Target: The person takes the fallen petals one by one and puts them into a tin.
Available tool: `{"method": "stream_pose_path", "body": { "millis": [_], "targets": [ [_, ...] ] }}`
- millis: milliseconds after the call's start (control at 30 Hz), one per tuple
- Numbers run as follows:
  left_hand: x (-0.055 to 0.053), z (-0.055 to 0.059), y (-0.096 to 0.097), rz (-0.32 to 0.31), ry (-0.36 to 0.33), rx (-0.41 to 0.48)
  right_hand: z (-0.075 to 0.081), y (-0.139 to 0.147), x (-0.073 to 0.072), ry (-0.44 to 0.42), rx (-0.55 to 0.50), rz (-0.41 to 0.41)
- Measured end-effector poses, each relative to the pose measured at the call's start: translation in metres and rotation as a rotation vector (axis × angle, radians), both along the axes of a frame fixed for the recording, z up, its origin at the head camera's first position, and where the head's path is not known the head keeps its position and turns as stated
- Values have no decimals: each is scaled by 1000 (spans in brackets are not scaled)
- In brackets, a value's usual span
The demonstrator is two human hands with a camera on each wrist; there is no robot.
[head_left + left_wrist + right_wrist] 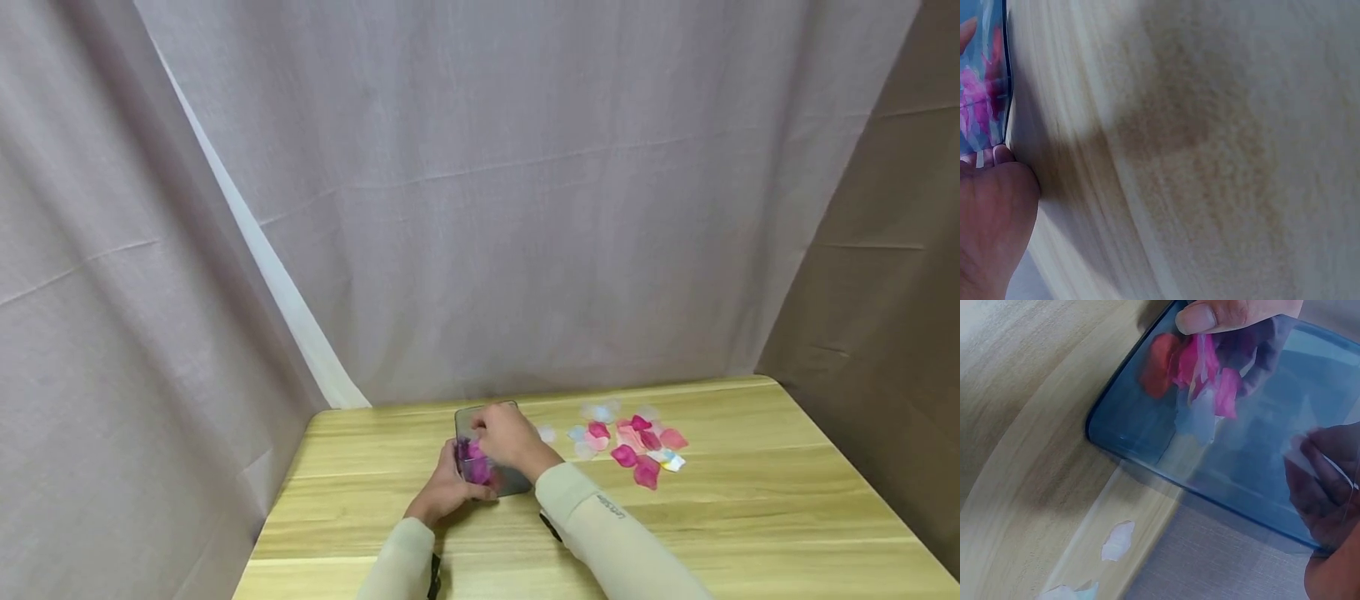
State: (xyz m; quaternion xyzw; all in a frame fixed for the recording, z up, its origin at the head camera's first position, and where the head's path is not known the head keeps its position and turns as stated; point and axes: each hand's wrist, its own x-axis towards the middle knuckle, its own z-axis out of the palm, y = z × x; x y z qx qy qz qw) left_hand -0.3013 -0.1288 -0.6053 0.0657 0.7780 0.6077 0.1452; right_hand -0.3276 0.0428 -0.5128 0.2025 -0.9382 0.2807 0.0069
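Note:
A see-through blue-grey plastic box [514,482] stands near the table's back edge. My left hand [448,490] grips it at its left side, the thumb [1199,319] over the rim in the right wrist view. Pink, red and pale fabric petals [1197,372] lie bunched inside, near that thumb. My right hand [510,435] reaches over the box; through the clear wall its curled fingers [1329,475] show, pinching what looks like a pale petal [1300,456]. The left wrist view catches only part of the left hand [994,212] and a box corner with pink petals [979,100].
Loose pink, white and bluish petals [637,446] lie scattered on the wooden table [750,517], right of the box. A single pale petal [547,433] is closer to it. Grey cloth [525,208] hangs behind the table and along both sides.

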Motion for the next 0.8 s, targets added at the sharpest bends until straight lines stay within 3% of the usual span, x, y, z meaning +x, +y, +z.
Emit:
{"method": "stream_pose_path", "body": {
  "millis": [167,367,467,667,800],
  "targets": [
    [0,-2,3,-15,-3,33,-2,4,3,24,-54,-10],
    [1,-4,5,-13,3,2,-4,15,15,130,-214,-44],
    [1,-5,3,-7,5,-6,-2,23,32,215,-256,-31],
    [1,-3,2,-15,21,10,-6,40,76,495,-254,56],
    [1,-2,2,16,36,3,-16,48,99,580,-256,140]
  ]
}}
